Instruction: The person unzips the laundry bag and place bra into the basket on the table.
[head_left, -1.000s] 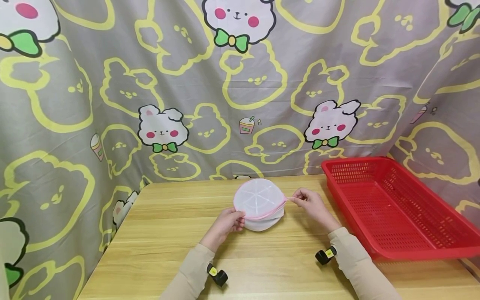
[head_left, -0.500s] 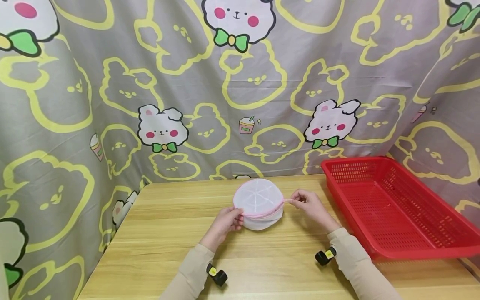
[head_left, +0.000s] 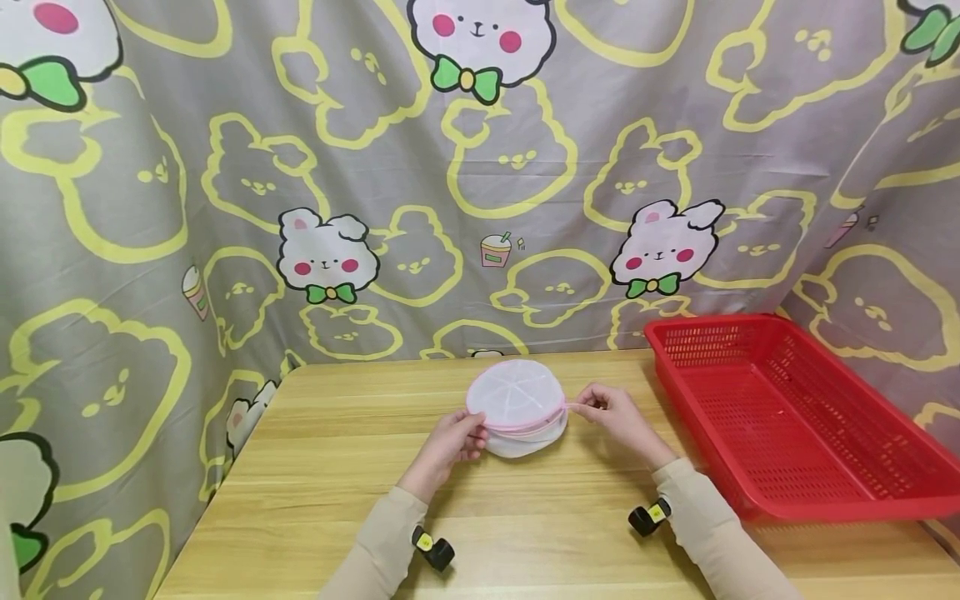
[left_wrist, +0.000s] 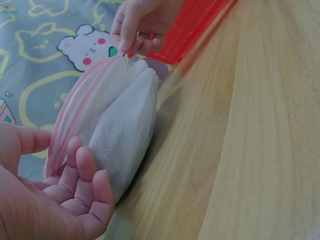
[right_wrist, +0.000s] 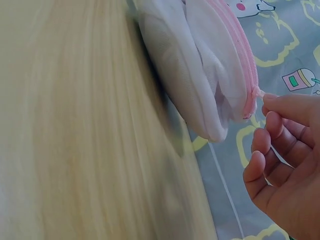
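Observation:
A round white mesh laundry bag (head_left: 516, 390) with pink edging rests on the wooden table, its flat top tilted. My left hand (head_left: 450, 443) pinches the pink rim at the near left, thumb on top; in the left wrist view the other fingers curl loosely against the bag's side. On the right, my right hand (head_left: 618, 419) pinches the zipper pull (right_wrist: 258, 92) between thumb and fingertips. The pink zipper (right_wrist: 242, 55) runs along the rim in the right wrist view. Below it the mesh is creased and folded. The inside of the bag is hidden.
A red perforated plastic basket (head_left: 738, 450) stands at the right of the wooden table (head_left: 360, 475). Behind and on both sides hangs a grey curtain (head_left: 420, 167) with rabbit prints. Both wrists wear small black cameras.
My right hand and the zipper pull have shifted slightly left. The bag's right side has drawn in a little, and its top tilts somewhat differently. My left hand keeps its grip.

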